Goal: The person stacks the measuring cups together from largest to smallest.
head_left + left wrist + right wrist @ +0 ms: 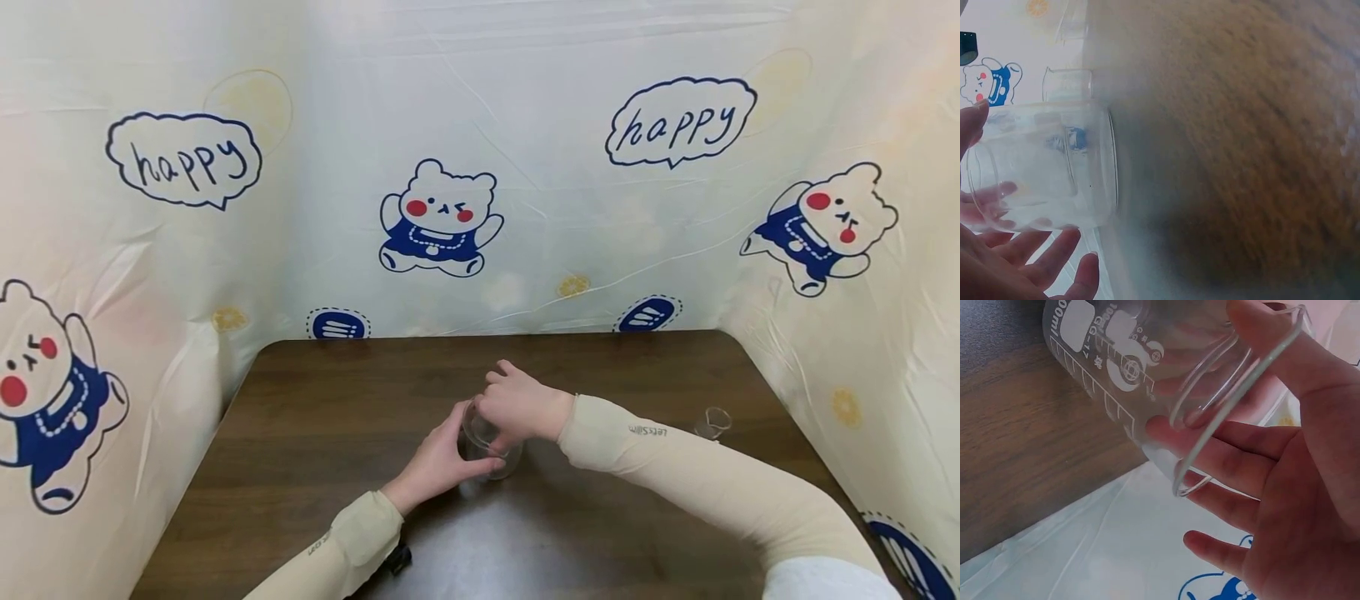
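Note:
A large clear glass beaker (504,463) stands on the table between my hands. A smaller beaker (1200,387) sits nested inside it, its rim below the larger one's rim. My left hand (442,457) grips the large beaker from the left, thumb on one side and fingers (1054,259) on the other. From above, my right hand (517,406) reaches into the large beaker's mouth and pinches the smaller beaker near its rim. In the right wrist view, white print and graduation marks show on the glass, and my ring and little fingers stay outside.
Another small glass beaker (716,417) stands on the dark wooden table (337,392) to the right, partly behind my right sleeve (675,454). A patterned curtain (555,167) encloses the table's back and sides.

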A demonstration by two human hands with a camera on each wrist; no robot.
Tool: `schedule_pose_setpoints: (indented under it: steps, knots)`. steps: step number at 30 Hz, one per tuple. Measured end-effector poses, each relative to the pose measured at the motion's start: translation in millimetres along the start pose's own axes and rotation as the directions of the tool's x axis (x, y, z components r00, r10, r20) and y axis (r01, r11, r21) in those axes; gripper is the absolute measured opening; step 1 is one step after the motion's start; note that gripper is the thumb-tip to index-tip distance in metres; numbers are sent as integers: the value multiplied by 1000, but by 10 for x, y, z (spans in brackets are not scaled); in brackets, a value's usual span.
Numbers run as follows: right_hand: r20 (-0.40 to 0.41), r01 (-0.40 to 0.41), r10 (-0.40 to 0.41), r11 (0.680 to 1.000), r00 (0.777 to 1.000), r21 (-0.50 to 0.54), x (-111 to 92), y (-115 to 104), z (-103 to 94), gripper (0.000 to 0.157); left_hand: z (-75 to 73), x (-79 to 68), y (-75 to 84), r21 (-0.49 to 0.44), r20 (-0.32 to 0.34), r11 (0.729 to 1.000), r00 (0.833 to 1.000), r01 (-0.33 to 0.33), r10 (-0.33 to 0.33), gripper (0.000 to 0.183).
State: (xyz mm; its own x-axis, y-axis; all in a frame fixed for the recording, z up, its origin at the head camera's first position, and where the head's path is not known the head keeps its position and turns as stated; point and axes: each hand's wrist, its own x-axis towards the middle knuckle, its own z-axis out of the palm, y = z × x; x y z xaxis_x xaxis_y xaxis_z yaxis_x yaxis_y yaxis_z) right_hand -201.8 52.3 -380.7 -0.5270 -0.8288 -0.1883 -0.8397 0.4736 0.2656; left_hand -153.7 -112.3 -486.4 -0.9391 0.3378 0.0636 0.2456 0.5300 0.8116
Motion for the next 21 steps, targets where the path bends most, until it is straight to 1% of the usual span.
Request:
schedule_pose_setpoints:
  steps: [2, 7, 15, 21]
  knots:
    - [17, -7, 7, 1000, 1000, 9, 6, -8, 8, 53, 5, -1, -5, -4, 2, 1000, 1000, -5, 5, 90]
    - [39, -13, 13, 1000, 999, 12, 24, -18, 49, 52, 20, 7, -17, -13, 6, 1000, 1000, 11, -11, 91]
    - [75, -4, 5, 1000, 997, -22, 77, -27, 119, 54, 32, 18, -7, 7, 1, 1000, 1000, 17, -17, 91]
    - [97, -20, 20, 1000, 995, -7, 113, -32, 146, 54, 33, 25, -30, 1, 6, 1000, 1000, 12, -12, 89]
